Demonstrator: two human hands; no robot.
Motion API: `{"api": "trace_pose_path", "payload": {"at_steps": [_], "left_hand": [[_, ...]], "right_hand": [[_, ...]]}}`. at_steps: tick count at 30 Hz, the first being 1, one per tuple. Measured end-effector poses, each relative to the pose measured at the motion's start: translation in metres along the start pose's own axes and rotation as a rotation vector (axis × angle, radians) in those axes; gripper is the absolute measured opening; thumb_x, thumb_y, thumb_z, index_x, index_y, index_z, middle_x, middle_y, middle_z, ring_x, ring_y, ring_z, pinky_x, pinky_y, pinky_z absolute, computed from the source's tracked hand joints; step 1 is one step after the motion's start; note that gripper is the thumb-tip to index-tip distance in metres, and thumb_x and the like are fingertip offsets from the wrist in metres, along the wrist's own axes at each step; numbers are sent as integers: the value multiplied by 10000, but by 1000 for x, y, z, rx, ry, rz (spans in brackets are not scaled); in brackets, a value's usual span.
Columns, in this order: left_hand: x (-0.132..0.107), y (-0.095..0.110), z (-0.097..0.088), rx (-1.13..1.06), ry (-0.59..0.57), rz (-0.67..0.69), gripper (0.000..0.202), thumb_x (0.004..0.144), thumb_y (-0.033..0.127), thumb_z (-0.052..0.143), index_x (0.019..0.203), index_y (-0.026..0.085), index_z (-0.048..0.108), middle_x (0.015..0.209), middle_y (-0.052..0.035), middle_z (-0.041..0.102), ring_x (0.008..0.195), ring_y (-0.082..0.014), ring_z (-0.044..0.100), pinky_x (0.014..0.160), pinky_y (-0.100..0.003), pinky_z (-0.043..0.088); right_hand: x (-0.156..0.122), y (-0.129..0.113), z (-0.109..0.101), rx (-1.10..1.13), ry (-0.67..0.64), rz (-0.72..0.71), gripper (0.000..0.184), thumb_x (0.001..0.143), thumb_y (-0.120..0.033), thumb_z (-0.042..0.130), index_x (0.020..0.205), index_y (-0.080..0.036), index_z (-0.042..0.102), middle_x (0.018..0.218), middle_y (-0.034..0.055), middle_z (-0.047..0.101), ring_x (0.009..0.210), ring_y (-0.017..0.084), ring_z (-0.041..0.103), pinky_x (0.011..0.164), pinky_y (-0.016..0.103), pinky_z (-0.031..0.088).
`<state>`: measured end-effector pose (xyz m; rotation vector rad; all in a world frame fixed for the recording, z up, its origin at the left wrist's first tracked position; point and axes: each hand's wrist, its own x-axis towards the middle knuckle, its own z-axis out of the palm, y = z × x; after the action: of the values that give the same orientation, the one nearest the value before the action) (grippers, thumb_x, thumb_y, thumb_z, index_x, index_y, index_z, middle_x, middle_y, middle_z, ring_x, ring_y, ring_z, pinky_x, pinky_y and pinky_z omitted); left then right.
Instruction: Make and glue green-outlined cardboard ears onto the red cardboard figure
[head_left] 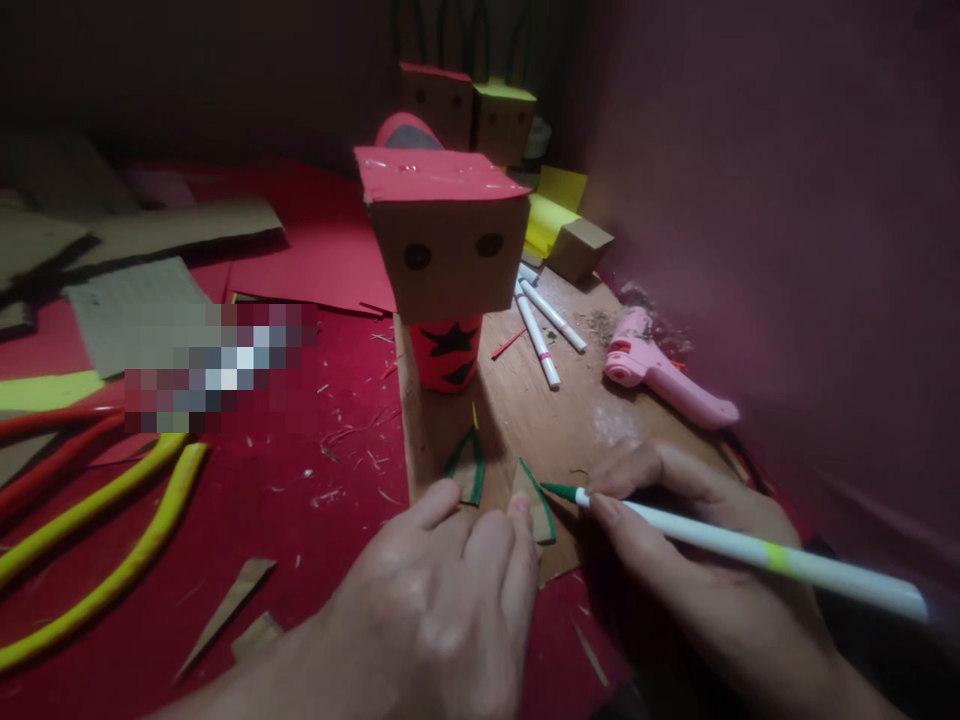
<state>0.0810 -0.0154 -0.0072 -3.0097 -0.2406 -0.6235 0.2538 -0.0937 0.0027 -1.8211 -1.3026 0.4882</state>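
Observation:
My left hand (442,590) presses its fingertips flat on two small leaf-shaped cardboard pieces (534,500) with green outlines, lying on a brown cardboard sheet (525,410). My right hand (675,540) grips a white marker with a green tip (750,548); its tip touches the right edge of the right leaf piece. Just beyond stands a cardboard box figure (446,235) with a red top and two dark eyes, set on a red tube (446,352) with black star shapes.
Two white markers (541,325) and a pink glue gun (660,375) lie to the right by the dark red wall. Yellow and red foam strips (112,540) and cardboard scraps (225,610) cover the red surface on the left. More box figures (469,110) stand at the back.

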Motion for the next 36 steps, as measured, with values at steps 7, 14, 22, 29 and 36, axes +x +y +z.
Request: {"api": "trace_pose_path", "payload": {"at_steps": [7,14,22,29,36], "left_hand": [[0,0,0,-23,13,-11,363,909,8,240,1075,-27,561,658,-69,591,607,-169,592,642,-365,531],[0,-1,0,13,10,3,352,907,24,246,1059,-6,561,668,-70,598,600,-183,594,593,-358,515],[-2,-2,1,30,22,17,380,893,12,221,1023,29,577,690,-81,627,595,-198,609,551,-352,498],[0,-2,2,15,22,27,390,904,33,211,1026,-4,579,680,-97,627,576,-219,611,493,-363,488],[-1,-1,0,-10,20,4,373,911,29,231,1040,-12,579,665,-85,616,595,-191,610,564,-365,529]], "right_hand": [[2,-3,5,27,-10,-14,109,795,-235,601,689,-212,589,634,10,658,549,151,617,496,254,468],[4,-5,3,-17,-67,-25,117,814,-243,586,700,-212,591,635,-1,650,547,130,610,496,230,469],[2,-6,3,-45,-55,-31,126,798,-228,586,673,-211,585,638,10,655,588,153,617,526,254,478],[3,-4,4,-29,-28,-64,133,782,-187,587,652,-208,572,595,-13,628,517,119,583,475,218,443],[1,-2,3,-12,-21,-58,147,775,-170,566,637,-208,531,596,-10,591,541,130,566,477,232,423]]}}
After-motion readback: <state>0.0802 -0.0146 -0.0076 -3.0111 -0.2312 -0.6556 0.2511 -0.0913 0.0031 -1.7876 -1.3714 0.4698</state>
